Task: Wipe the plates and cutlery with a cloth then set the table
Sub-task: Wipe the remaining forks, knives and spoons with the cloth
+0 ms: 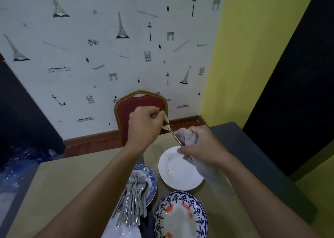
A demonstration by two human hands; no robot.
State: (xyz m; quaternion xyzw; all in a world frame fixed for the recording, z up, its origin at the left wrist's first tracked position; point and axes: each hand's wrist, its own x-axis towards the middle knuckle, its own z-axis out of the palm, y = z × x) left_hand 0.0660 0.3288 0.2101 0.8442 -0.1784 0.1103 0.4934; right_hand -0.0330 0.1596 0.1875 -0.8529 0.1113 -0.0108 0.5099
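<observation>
Spoon [165,123], apparently, its bowl end partly hidden, was held in the air over the far edge of the white plate [180,176], above the table [72,183]. Long axis diagonal: bowl up and away toward the red chair [141,102], handle tip down toward the person. Left hand [144,124] pinched the bowl end; right hand [198,143] was curled round the cloth [188,137], which wrapped the handle. Step judged: wiping cutlery, early — a heap of cutlery [133,201] on a blue plate [153,178] and a smeared patterned plate [180,218] waited. Next move would call for drawing the cloth along the handle, then setting the piece aside.
</observation>
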